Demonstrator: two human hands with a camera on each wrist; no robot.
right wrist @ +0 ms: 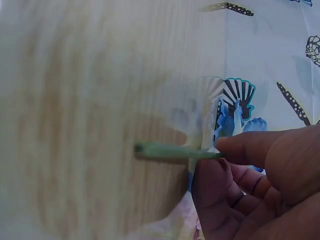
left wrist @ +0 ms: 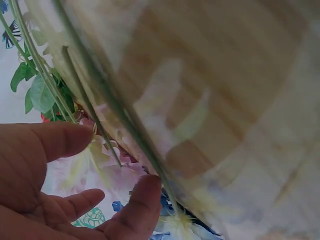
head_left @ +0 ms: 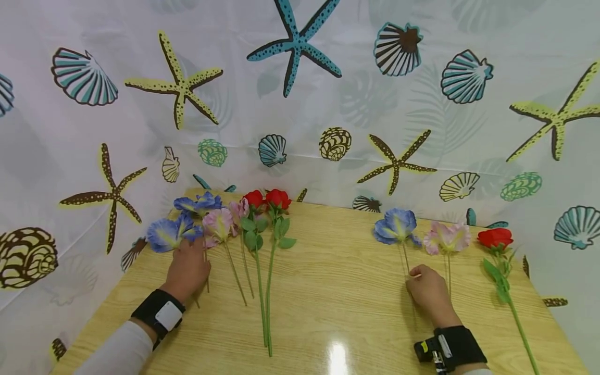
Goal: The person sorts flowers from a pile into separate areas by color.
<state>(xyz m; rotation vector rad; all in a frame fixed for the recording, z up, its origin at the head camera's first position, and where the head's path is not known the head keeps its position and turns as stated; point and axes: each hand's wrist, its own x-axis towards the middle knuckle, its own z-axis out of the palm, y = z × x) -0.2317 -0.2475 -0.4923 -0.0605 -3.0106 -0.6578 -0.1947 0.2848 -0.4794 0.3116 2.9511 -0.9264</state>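
Note:
My right hand [head_left: 428, 291] pinches the thin stem [right wrist: 170, 151] of a blue artificial flower [head_left: 396, 225] between thumb and forefinger. The cut end of that stem points out past the fingertips in the right wrist view. At the left, my left hand [head_left: 187, 268] is beside the stem of a blue flower [head_left: 169, 233], just below its bloom. In the left wrist view its thumb and fingers are spread apart, with a stem [left wrist: 120, 107] close by one fingertip. Another blue flower [head_left: 201, 203] lies just behind this one.
Pink flowers [head_left: 219, 225] and two red roses [head_left: 277, 199] lie right of my left hand. Beyond my right hand are a pink flower [head_left: 447, 238] and a red rose [head_left: 496, 238]. A patterned curtain [head_left: 319, 104] hangs behind the wooden table [head_left: 337, 291].

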